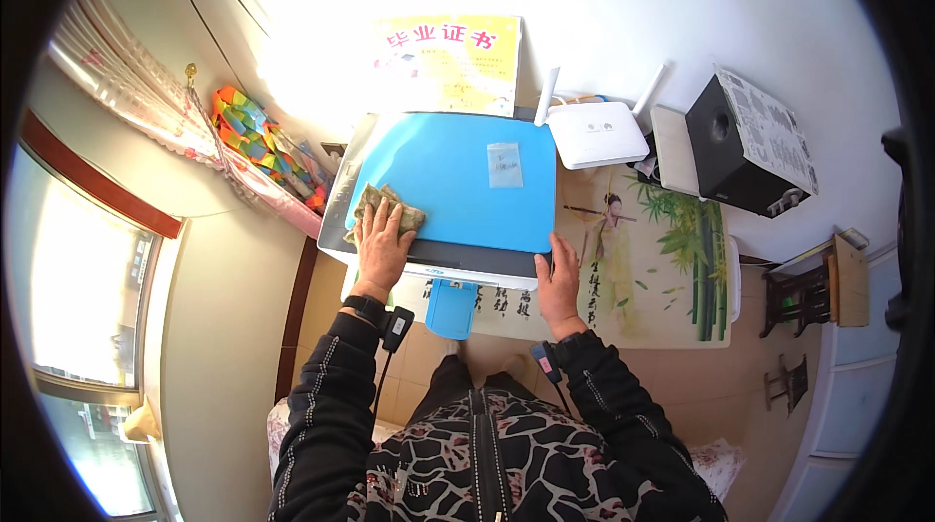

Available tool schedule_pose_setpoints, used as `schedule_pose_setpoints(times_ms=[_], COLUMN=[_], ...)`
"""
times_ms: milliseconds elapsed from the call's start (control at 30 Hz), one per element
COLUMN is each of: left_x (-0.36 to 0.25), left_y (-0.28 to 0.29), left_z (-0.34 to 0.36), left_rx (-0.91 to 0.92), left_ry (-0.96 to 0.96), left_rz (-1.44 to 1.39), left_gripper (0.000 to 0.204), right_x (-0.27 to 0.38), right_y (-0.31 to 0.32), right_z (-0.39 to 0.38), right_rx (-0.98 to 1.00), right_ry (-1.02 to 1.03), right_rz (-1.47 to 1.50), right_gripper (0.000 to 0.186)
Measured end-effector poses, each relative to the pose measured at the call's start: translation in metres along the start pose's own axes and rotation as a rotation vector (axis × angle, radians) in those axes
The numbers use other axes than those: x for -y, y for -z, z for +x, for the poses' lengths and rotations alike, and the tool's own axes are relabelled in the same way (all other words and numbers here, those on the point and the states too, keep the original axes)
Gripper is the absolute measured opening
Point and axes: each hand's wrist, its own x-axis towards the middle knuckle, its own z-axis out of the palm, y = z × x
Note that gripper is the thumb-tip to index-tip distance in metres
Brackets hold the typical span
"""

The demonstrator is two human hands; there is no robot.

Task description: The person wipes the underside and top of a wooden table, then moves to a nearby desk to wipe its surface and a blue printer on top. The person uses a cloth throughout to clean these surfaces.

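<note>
A printer with a blue lid (pixel 438 171) and dark grey edges stands in front of me. My left hand (pixel 382 249) lies on a folded, mottled olive-brown cloth (pixel 409 218), pressing it against the lid's near left part. At the near right corner of the printer, my right hand (pixel 558 286) holds the edge, thumb at the front and fingers along the side. A small clear plastic bag (pixel 504 166) with a pale label lies flat on the lid. From the printer's front sticks out a blue tray (pixel 451 310).
A yellow certificate (pixel 458 64) leans on the wall behind the printer. To the right stand a white router (pixel 596 135) with antennas and a black speaker (pixel 740 137). A painted cover (pixel 643 269) spreads over the table. Curtains (pixel 136 74) hang at left; a wooden stool (pixel 808 293) stands far right.
</note>
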Motion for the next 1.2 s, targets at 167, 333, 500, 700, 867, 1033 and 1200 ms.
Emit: schedule_pose_setpoints(times_ms=[167,333,500,700,867,1033,1200], left_x=[-0.02,-0.093,-0.104,0.003,0.063,0.001,-0.007], left_y=[-0.013,-0.026,-0.021,-0.001,0.01,0.001,0.007], left_z=[0.006,0.0,0.004,0.039,0.062,0.043,0.043], left_rx=[-0.018,0.139,0.248,0.135,0.025,0.116,0.301], left_ry=[-0.096,-0.42,-0.635,-0.369,-0.039,-0.403,-0.533], left_rz=[-0.098,-0.199,-0.217,-0.133,-0.119,-0.157,-0.173], left_gripper=[0.042,0.045,0.047,0.041,0.04,0.044,0.046], right_x=[0.003,0.008,0.012,0.017,0.039,0.058,0.055], right_y=[0.001,0.002,0.007,0.016,0.017,-0.018,-0.041], right_z=[0.003,0.006,0.006,0.016,0.04,0.082,0.097], right_rx=[0.01,0.02,0.047,0.069,0.174,0.22,0.281], right_ry=[-0.07,-0.08,-0.109,-0.054,0.014,0.157,0.242], right_rz=[0.071,0.038,0.05,-0.094,-0.251,-0.372,-0.458], right_gripper=[0.044,0.043,0.044,0.043,0.043,0.042,0.04])
